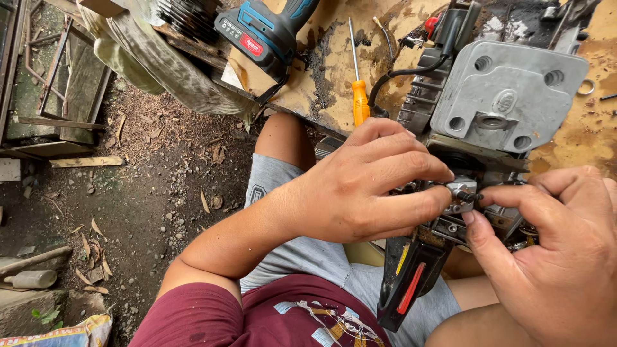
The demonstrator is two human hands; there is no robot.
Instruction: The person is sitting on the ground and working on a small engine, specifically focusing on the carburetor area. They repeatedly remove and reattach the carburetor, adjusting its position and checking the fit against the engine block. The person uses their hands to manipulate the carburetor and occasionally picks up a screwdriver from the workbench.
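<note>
Small metal engine part between left hand and right hand fingers.

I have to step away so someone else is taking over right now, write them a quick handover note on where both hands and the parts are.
Left hand: fingers pinching a small metal part at the near side of the engine unit.
Right hand: fingertips on the same part from the other side.
The engine sits at the edge of the stained workbench, over the lap.
An orange-handled screwdriver and a blue cordless drill lie on the bench, untouched.
The small part is not yet free of the fingers; whether it is seated cannot be told.
</note>
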